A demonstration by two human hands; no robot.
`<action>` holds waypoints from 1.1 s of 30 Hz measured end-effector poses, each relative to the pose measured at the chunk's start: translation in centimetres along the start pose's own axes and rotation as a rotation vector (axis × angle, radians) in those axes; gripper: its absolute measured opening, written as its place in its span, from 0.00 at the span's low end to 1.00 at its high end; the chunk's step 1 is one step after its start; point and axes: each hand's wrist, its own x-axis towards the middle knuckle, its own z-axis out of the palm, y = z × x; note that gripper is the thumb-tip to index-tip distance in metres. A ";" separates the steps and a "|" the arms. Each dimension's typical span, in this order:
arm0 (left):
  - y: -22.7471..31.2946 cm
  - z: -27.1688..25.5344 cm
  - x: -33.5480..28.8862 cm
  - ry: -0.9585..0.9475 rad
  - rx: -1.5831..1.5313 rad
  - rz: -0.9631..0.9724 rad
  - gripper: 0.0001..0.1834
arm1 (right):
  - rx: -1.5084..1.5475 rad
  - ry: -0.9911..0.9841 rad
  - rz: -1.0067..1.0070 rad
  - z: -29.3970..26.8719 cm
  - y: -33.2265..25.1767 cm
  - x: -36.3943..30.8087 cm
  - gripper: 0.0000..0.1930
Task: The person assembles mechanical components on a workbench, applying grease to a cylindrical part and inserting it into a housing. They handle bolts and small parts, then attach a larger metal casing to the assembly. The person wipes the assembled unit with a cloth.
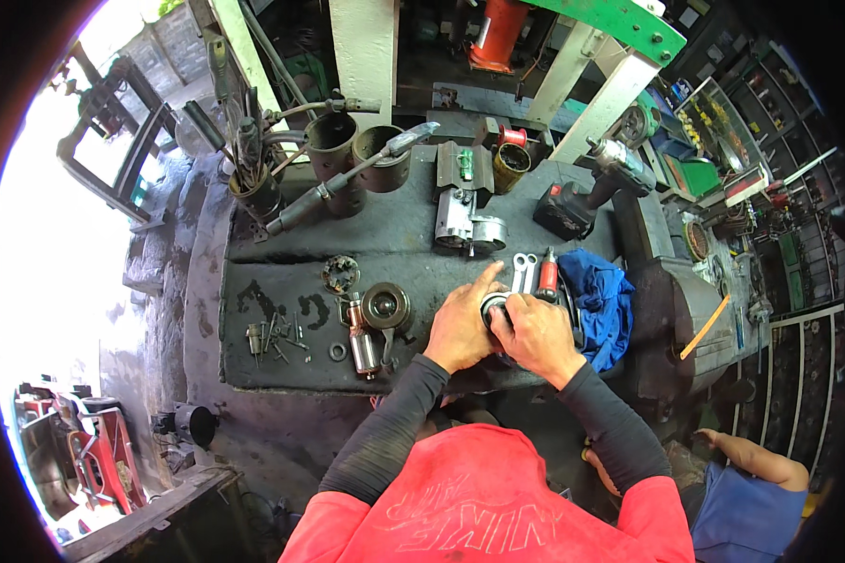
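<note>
My left hand (461, 328) and my right hand (541, 338) are together over the near edge of the dark workbench (282, 368). Both are closed around a round metal part (493, 301) with a bright rim; my fingers hide most of it. The left index finger points up and away from it. Just beyond the hands lie two wrenches (524, 272) and a red-handled tool (547, 274). A crumpled blue cloth (603, 310) is right of my right hand. To the left are a copper-and-steel motor armature (361, 343) and a round metal housing (386, 306).
Small bolts (277, 336) and a ring (337, 351) lie at left. Farther back stand a silver motor casing (458, 220), a cordless impact wrench (596, 188), metal cans (333, 141) and a tool-filled can (255, 197). Another person (746, 497) is at lower right.
</note>
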 end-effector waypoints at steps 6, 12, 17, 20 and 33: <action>-1.3 0.3 -0.1 0.007 0.013 0.061 0.63 | -0.065 -0.025 -0.041 -2.2 -1.3 1.2 0.15; -0.5 -0.2 -0.2 0.024 -0.066 0.063 0.70 | 0.062 0.039 -0.002 -6.0 -1.7 2.1 0.15; 2.1 -3.6 -1.7 0.035 -0.398 0.015 0.60 | 0.536 0.100 0.249 -8.8 -0.1 1.0 0.16; 4.3 -4.6 -2.4 -0.161 -1.078 -0.105 0.51 | 0.995 0.046 0.523 -8.9 -0.2 -0.5 0.18; 7.0 -4.2 -4.4 -0.116 -1.001 -0.230 0.29 | 0.866 -0.038 0.258 -10.4 -0.1 -4.1 0.34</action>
